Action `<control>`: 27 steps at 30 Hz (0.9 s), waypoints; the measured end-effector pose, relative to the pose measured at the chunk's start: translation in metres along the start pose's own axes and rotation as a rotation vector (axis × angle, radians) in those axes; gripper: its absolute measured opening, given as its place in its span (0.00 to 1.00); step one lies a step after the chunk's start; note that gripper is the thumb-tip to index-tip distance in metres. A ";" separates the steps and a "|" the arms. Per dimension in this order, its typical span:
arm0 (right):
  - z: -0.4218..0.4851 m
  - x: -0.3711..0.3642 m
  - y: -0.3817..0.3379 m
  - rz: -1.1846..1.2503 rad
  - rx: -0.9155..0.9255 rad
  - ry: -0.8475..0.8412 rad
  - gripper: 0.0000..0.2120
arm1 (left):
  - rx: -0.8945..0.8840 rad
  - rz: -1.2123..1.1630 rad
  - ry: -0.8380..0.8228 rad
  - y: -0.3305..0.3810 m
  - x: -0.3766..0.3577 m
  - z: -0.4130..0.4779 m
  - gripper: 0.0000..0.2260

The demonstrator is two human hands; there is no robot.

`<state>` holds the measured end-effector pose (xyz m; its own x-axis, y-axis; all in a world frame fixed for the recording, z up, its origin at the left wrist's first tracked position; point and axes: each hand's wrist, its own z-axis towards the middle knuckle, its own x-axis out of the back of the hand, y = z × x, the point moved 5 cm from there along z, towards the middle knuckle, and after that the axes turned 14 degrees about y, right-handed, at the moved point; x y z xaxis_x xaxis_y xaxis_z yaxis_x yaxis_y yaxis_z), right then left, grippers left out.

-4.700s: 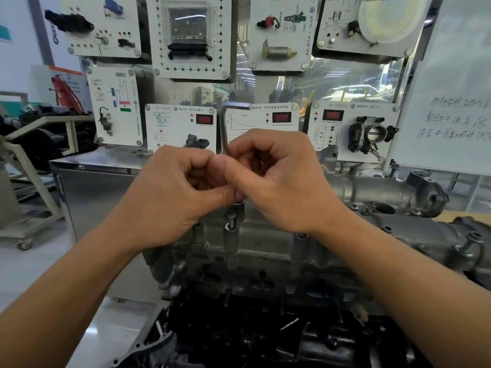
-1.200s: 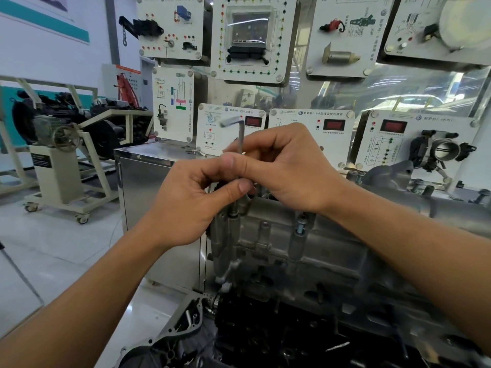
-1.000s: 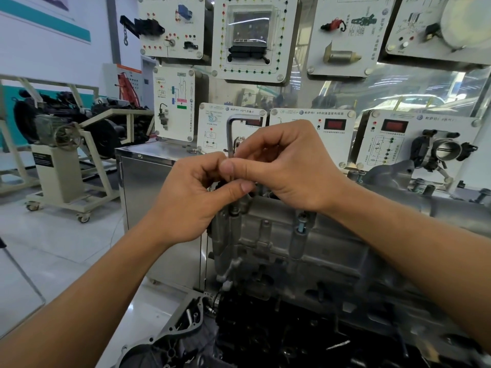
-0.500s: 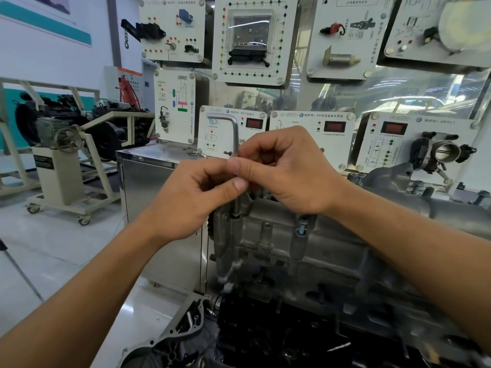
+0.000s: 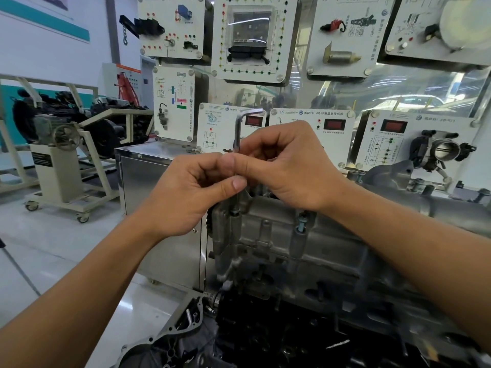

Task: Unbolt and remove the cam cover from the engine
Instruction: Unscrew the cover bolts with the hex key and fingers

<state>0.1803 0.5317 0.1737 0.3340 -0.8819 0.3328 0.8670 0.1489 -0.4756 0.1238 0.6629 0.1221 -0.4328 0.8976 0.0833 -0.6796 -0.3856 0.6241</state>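
Observation:
The grey aluminium cam cover (image 5: 305,251) sits on top of the engine at centre. An L-shaped hex key (image 5: 237,128) stands upright in a bolt (image 5: 233,211) at the cover's left corner, its short arm pointing right. My left hand (image 5: 191,192) and my right hand (image 5: 289,166) both pinch the key's shaft between thumb and fingers just above the bolt. A second bolt (image 5: 300,224) sticks up partly out of the cover to the right.
White sensor training panels (image 5: 249,38) hang behind the engine. A steel cabinet (image 5: 148,181) stands at the left of the engine, and an engine on a wheeled stand (image 5: 61,160) is further left. A throttle body (image 5: 441,151) is mounted at right.
The key's short arm has swung round from pointing left to pointing right as my fingers twirl the shaft. Over the longer span the view shifted to the cover's left corner bolt.

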 end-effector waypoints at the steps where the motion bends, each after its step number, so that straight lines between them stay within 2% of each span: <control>1: 0.000 0.000 0.000 -0.002 0.004 0.005 0.06 | -0.001 0.011 0.016 0.000 0.000 0.000 0.13; 5: 0.000 0.000 -0.001 0.006 0.004 0.003 0.04 | 0.000 0.032 0.048 0.003 -0.001 0.000 0.19; 12: 0.000 0.002 -0.002 0.002 0.026 0.008 0.06 | -0.027 0.066 0.076 0.007 -0.005 0.001 0.20; 18: 0.000 0.000 -0.001 -0.013 0.044 -0.010 0.06 | -0.012 0.060 0.058 0.002 -0.005 0.003 0.18; 22: 0.001 -0.002 0.001 -0.004 0.055 -0.084 0.12 | 0.076 -0.100 -0.019 -0.006 -0.001 0.001 0.11; 25: 0.001 -0.003 0.002 -0.001 0.037 -0.092 0.12 | 0.083 -0.132 -0.021 -0.008 0.003 0.002 0.15; 27: 0.000 -0.004 0.004 0.003 0.008 -0.083 0.10 | 0.061 -0.100 -0.011 -0.009 0.003 0.002 0.13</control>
<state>0.1823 0.5360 0.1708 0.3663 -0.8411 0.3979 0.8686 0.1558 -0.4703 0.1295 0.6699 0.1187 -0.3584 0.9332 0.0265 -0.6818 -0.2810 0.6754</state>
